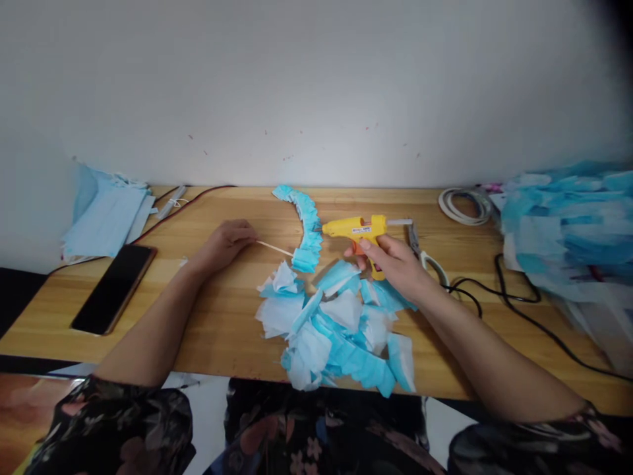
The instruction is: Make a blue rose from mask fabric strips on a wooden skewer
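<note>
My left hand [231,241] is closed on a thin pale stick [275,249], whose far end meets the lower end of a curved strip of pleated blue material [308,223]. In my right hand [391,258] is a yellow hot glue gun [353,227], its nozzle pointing left at the strip's right edge. I cannot tell whether the tip touches the strip. A clear glue stick [399,222] juts from the back of the gun. Just below both hands lies a loose heap of blue and white fabric pieces [341,330].
Scissors [426,256] lie behind my right hand, near a black cable [539,320]. A roll of white tape [465,206] and a big pile of blue-white pieces [568,224] are at right. At left are a phone [113,289] and several face masks [106,214]. A wall [316,99] stands behind the table.
</note>
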A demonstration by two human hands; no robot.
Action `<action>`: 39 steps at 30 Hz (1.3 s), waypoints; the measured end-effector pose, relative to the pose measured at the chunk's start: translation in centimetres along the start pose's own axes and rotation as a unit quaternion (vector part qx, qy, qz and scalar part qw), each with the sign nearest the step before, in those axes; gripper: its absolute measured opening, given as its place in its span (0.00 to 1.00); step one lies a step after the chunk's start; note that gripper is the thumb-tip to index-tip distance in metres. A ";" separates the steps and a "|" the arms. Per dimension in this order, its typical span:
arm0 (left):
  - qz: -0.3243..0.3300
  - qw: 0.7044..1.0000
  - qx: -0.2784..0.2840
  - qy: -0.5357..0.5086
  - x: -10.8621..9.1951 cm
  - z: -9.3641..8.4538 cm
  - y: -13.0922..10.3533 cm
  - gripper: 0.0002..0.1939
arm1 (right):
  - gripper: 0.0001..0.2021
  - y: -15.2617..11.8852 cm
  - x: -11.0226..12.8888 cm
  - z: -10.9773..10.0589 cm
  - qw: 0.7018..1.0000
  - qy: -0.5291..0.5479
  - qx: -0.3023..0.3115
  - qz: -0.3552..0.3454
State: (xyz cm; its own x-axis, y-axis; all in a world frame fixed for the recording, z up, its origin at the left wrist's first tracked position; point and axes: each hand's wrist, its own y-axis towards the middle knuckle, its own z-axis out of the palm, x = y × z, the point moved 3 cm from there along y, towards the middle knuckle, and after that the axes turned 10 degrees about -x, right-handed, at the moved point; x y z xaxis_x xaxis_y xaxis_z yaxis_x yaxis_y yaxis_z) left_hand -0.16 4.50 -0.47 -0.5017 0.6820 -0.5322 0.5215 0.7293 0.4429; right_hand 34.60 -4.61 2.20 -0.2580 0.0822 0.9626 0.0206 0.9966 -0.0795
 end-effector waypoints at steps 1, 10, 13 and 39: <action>-0.003 1.000 -0.001 -0.003 0.1 0.0 0.0 0.15 | 0.27 0.0 -0.1 0.0 1.000 0.000 0.004 0.000; -0.040 0.999 -0.002 -0.024 0.4 0.2 0.0 0.13 | 0.25 0.2 -0.7 0.2 1.000 0.009 0.028 0.010; -0.043 0.998 -0.007 -0.033 0.4 0.2 -0.1 0.13 | 0.26 0.1 -0.7 0.1 1.000 0.005 0.026 0.001; -0.048 0.998 -0.020 -0.045 0.6 0.2 -0.1 0.12 | 0.27 0.3 -0.9 0.2 0.992 -0.109 0.011 -0.055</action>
State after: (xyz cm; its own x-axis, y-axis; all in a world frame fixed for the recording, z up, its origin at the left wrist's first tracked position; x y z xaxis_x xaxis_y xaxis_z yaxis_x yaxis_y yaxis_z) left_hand -0.33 4.83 -0.97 -0.4832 0.6031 -0.6347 0.4455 0.7934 0.4147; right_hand 34.66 -4.37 1.26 -0.4608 -0.0317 0.8870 -0.0406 0.9991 0.0146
